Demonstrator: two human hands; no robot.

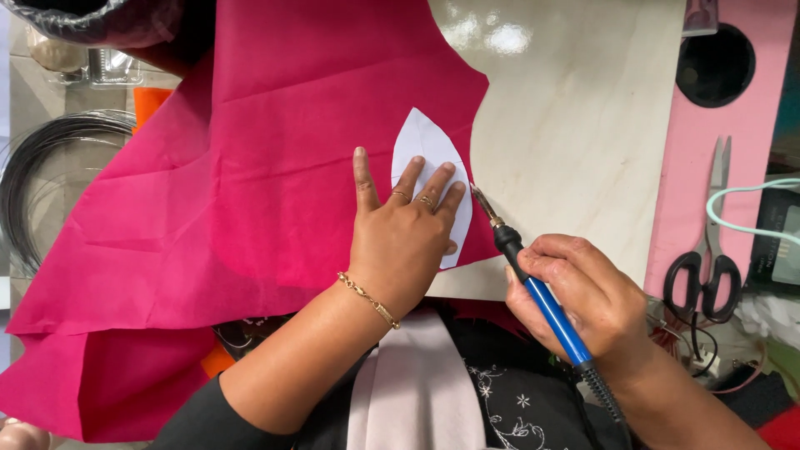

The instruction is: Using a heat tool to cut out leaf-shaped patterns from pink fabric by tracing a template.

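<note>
My right hand [583, 292] is wrapped tight around the blue handle of a heated cutting tool [533, 283], fingers curled closed on it, with the metal tip angled up and left so that it meets the right edge of a white paper template [423, 146]. My left hand [400, 242] lies flat, fingers spread and pressing down on that template, holding nothing; the fingertips cover its lower half, and I can see rings on two fingers and a gold bracelet at the wrist. The template is a pointed leaf shape lying on magenta fabric [250, 183], close to the cloth's curved cut edge on the right. The fabric spreads wide to the left and towards me, creased in several places, over a pale glossy board [575, 125]. From the tool's rear a black cord [604, 392] runs down past my wrist. Well off to the right, on a pink surface [750, 125], a pair of black-handled scissors [708, 242] lies with blades pointing away from me. At the far left sits a coil of dark wire [42, 167].
</note>
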